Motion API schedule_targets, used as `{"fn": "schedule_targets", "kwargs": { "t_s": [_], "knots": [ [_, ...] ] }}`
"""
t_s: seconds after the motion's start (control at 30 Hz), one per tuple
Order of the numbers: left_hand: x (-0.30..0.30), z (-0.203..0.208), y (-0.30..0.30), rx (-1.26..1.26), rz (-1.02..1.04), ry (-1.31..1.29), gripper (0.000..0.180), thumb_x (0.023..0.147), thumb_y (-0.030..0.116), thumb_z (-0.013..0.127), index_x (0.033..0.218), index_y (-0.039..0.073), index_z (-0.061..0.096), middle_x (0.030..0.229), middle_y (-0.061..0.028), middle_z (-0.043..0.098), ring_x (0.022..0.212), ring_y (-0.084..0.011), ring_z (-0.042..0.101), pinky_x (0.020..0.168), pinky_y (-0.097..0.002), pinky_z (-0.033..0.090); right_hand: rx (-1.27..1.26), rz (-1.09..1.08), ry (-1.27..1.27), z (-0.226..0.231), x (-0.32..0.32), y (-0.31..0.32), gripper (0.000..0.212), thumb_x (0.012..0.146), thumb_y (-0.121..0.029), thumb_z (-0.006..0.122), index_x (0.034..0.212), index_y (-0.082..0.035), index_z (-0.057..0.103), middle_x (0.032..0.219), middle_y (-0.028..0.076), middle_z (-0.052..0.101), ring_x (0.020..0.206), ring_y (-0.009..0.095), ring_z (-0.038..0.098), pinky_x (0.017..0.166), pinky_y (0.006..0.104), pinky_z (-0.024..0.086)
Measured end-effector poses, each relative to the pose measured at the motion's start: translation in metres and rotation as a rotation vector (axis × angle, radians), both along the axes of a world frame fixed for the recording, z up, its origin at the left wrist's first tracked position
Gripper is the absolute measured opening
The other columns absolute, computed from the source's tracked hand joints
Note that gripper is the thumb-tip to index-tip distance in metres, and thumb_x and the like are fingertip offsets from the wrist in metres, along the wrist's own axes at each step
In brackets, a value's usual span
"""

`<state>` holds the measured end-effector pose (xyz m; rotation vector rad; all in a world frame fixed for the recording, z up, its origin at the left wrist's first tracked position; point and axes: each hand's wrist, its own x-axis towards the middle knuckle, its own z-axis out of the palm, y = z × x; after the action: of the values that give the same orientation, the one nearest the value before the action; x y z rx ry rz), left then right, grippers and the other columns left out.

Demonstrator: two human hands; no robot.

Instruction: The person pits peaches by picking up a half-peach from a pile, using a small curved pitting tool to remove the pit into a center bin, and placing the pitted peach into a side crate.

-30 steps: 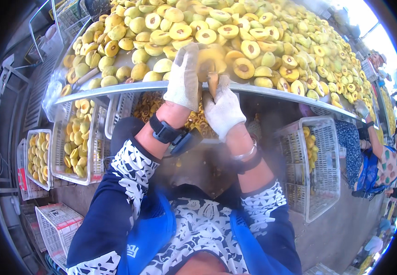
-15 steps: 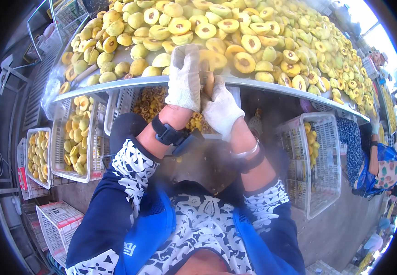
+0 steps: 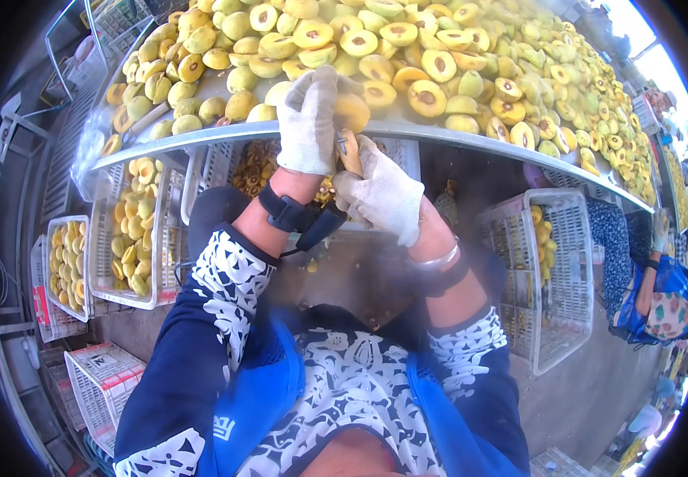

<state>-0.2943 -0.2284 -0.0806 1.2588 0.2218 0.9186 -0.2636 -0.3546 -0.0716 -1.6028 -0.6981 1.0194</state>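
Note:
My left hand (image 3: 308, 119), in a white knit glove, is closed around a yellow peach half (image 3: 351, 113) just over the table's near edge. My right hand (image 3: 384, 193), gloved too, grips a short wooden-handled tool (image 3: 349, 153) with a metal piece at its upper end. The tool's tip lies close under the fruit; whether it touches the flesh is blurred. Beyond my hands, many halved peaches (image 3: 427, 97) cover the metal-edged table (image 3: 225, 138), several with a pit or brown hollow facing up.
Below the table edge, a crate holds brown pits and scraps (image 3: 253, 168). White crates of peach halves (image 3: 153, 274) stand at the left, another crate (image 3: 562, 286) at the right. An overturned-looking crate (image 3: 106, 389) lies lower left. A co-worker in blue (image 3: 662, 298) is at far right.
My right hand and the tool have drawn slightly nearer my body. My left hand has shifted a little left and away, and the peach half in it shows more clearly.

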Motion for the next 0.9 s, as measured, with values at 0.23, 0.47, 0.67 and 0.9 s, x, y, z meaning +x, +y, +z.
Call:
{"fn": "schedule_targets", "kwargs": {
  "t_s": [0.23,0.47,0.67,0.9],
  "knots": [
    [-0.01,-0.006,0.013,0.104,-0.203,-0.033,0.027,0.093,0.024,0.055,0.089,-0.002,0.063,0.082,-0.0059,0.066,0.072,-0.01,0.059,0.063,-0.0247,0.048,-0.02,0.167,0.338,0.02,0.002,-0.016,0.026,0.084,-0.013,0.056,0.108,-0.009,0.046,0.066,0.003,0.052,0.042,0.008,0.041,0.037,0.0202,0.031],
    [-0.018,0.002,0.018,0.342,-0.488,-0.047,0.036,0.091,0.033,0.056,0.093,-0.001,0.064,0.084,-0.0076,0.067,0.075,-0.0135,0.06,0.072,-0.0256,0.049,0.021,0.328,0.577,0.005,0.005,-0.024,0.02,0.082,-0.013,0.06,0.098,-0.011,0.049,0.065,0.002,0.052,0.045,0.007,0.044,0.038,0.0194,0.03],
    [-0.01,-0.001,0.036,-0.188,-0.237,0.118,0.061,0.091,0.062,0.041,0.092,0.004,0.06,0.087,-0.0157,0.065,0.077,-0.0246,0.065,0.064,-0.0368,0.057,0.029,0.31,0.443,-0.001,0.003,-0.014,0.015,0.081,-0.013,0.063,0.091,-0.009,0.051,0.063,0.004,0.054,0.036,0.006,0.041,0.034,0.0197,0.03],
    [-0.081,0.032,0.08,0.992,0.138,0.38,0.025,0.094,0.026,0.05,0.099,0.004,0.059,0.091,-0.01,0.064,0.085,-0.0212,0.063,0.076,-0.0314,0.052,-0.289,0.236,-0.257,-0.013,0.004,-0.014,0.041,0.082,-0.021,0.059,0.116,-0.003,0.046,0.076,0.012,0.061,0.062,0.021,0.06,0.055,0.0335,0.046]
  ]
}}
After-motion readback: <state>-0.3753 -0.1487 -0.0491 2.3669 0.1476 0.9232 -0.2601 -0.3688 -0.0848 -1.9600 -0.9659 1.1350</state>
